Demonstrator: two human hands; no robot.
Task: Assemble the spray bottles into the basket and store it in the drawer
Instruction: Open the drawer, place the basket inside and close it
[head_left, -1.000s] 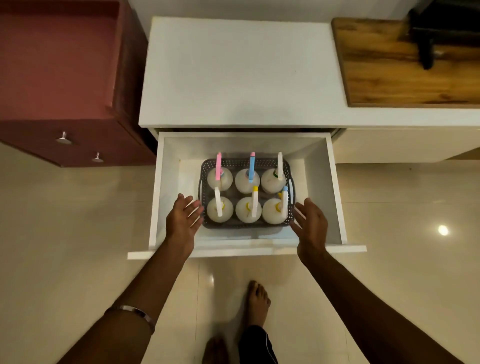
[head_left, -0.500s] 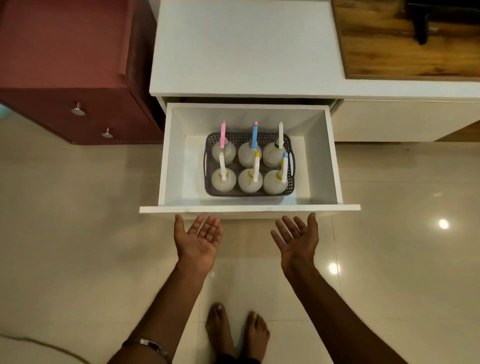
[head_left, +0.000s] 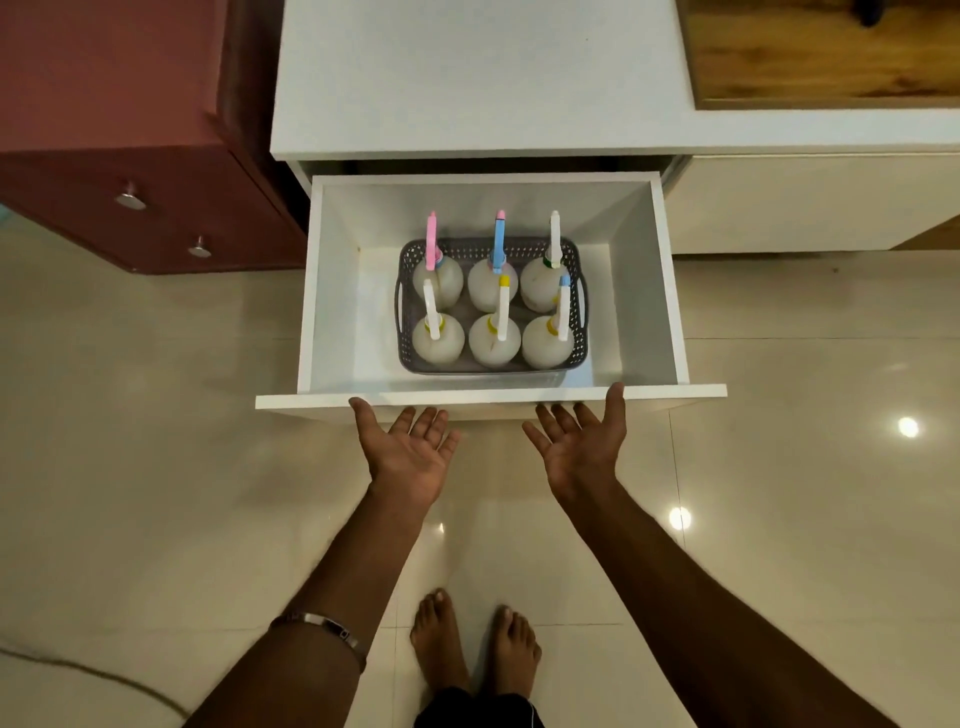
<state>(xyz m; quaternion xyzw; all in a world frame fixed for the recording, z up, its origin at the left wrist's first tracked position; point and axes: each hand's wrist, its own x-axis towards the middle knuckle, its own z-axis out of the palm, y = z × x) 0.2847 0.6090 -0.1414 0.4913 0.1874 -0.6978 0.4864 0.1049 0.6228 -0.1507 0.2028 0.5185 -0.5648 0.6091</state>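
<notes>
palms of the left hand (head_left: 410, 452) and right hand (head_left: 582, 447) are spreading flat, empty, against the drawer (head_left: 488, 401) front, likely for pushing the basket (head_left: 577, 291) of spray bottles (head_left: 493, 338) shut.

6 spray bottles (head_left: 493, 312) fill the basket (head_left: 576, 291); bare drawer (head_left: 488, 400) floor flanks it.

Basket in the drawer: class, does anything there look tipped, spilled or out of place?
Nothing stands out. The grey basket sits flat in the open drawer, and all six spray bottles stand upright in two rows of three. No spill shows.
</notes>
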